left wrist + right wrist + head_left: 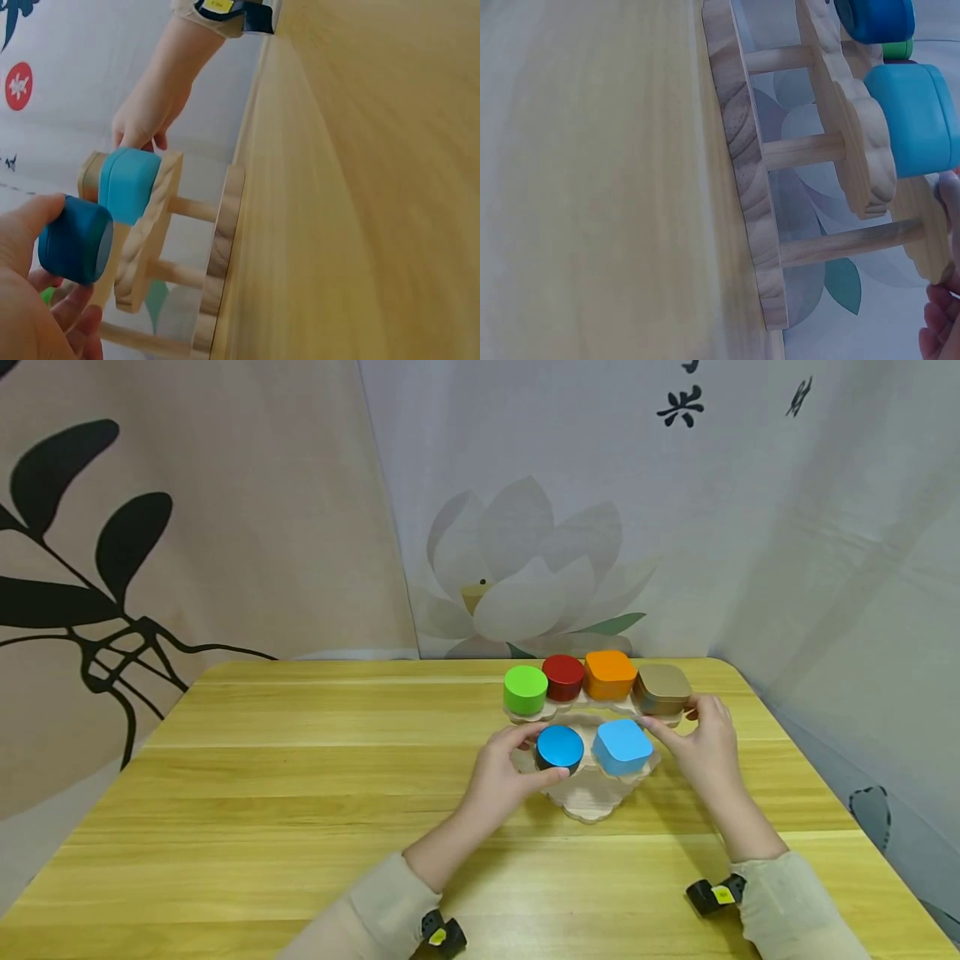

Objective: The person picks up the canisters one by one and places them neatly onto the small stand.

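Observation:
My left hand [504, 774] holds a round blue tin [559, 747] between thumb and fingers, over the left of the front tier of a tiered wooden stand [588, 797]. Whether that tin touches the tier I cannot tell. A square light blue tin [622, 747] sits on the same tier, to its right. At the right end of the back tier, my right hand [708, 743] pinches a square gold tin [663, 688], thumb in front and fingers at its right side. The right wrist view shows the right hand [945, 315] beside the tier's end, partly cut off.
Along the back tier stand a green round tin [525, 691], a dark red round tin [563, 677] and an orange square tin [609, 675]. Wooden posts [806, 151] join the tiers to the base [742, 157]. The stand is near the back edge of the wooden table [315, 777], before a printed curtain [300, 510].

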`<state>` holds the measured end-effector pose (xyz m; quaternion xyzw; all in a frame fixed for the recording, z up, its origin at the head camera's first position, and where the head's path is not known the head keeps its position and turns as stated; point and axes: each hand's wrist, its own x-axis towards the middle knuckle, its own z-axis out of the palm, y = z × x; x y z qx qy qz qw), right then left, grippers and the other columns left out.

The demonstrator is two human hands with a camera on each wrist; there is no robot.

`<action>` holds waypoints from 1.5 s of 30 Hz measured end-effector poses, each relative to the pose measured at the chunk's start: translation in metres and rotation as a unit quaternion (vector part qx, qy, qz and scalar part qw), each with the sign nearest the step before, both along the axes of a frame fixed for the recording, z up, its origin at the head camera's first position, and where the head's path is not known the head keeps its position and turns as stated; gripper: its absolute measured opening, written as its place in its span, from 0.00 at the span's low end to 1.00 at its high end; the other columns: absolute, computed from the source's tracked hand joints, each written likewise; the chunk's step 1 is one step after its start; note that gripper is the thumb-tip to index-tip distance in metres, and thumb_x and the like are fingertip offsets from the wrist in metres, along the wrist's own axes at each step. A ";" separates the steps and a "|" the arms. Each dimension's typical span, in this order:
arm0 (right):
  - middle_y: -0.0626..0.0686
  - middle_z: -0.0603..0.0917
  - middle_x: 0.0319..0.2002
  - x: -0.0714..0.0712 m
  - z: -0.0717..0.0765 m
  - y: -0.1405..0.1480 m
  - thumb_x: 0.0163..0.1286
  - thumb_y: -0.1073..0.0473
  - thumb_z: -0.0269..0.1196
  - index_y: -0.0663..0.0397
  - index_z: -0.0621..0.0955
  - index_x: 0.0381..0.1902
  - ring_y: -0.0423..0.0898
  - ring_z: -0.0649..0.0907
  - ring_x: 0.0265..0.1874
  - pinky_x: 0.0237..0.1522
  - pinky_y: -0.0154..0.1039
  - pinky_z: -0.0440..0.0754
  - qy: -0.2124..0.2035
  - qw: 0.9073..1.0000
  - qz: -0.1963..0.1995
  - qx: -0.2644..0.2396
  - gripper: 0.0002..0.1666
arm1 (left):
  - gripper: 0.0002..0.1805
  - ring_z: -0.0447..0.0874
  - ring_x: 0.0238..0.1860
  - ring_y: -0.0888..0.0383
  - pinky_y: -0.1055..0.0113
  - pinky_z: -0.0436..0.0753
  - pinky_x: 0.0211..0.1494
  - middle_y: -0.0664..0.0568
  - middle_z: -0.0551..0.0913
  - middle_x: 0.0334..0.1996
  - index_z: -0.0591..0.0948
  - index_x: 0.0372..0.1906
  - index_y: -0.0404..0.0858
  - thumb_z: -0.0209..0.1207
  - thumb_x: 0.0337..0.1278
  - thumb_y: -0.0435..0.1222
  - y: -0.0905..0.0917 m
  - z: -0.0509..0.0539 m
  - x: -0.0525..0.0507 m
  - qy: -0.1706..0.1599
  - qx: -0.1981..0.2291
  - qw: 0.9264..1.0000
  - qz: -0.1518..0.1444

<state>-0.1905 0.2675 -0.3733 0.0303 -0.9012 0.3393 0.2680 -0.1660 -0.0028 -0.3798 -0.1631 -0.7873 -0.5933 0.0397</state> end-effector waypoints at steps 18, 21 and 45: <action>0.60 0.69 0.35 -0.001 -0.002 0.001 0.57 0.50 0.72 0.70 0.72 0.41 0.57 0.67 0.36 0.36 0.45 0.60 -0.010 1.000 -0.004 -0.001 0.30 | 0.33 0.73 0.50 0.55 0.50 0.73 0.55 0.55 0.79 0.48 0.79 0.58 0.41 0.74 0.43 0.41 0.009 -0.006 -0.004 0.026 -0.012 0.999 0.019; 0.60 0.69 0.35 -0.001 -0.002 0.001 0.57 0.50 0.72 0.70 0.72 0.40 0.56 0.66 0.36 0.36 0.45 0.60 -0.009 1.000 -0.003 0.000 0.30 | 0.33 0.73 0.50 0.55 0.52 0.73 0.54 0.54 0.78 0.49 0.79 0.59 0.39 0.74 0.43 0.41 0.010 -0.007 -0.004 0.032 -0.016 0.999 0.020; 0.60 0.69 0.34 -0.001 -0.002 0.001 0.57 0.50 0.73 0.70 0.72 0.39 0.57 0.67 0.36 0.36 0.45 0.61 -0.004 1.000 -0.002 0.005 0.30 | 0.34 0.73 0.51 0.55 0.57 0.72 0.53 0.54 0.79 0.51 0.78 0.60 0.41 0.74 0.44 0.43 0.016 -0.010 0.000 0.045 -0.062 0.995 0.059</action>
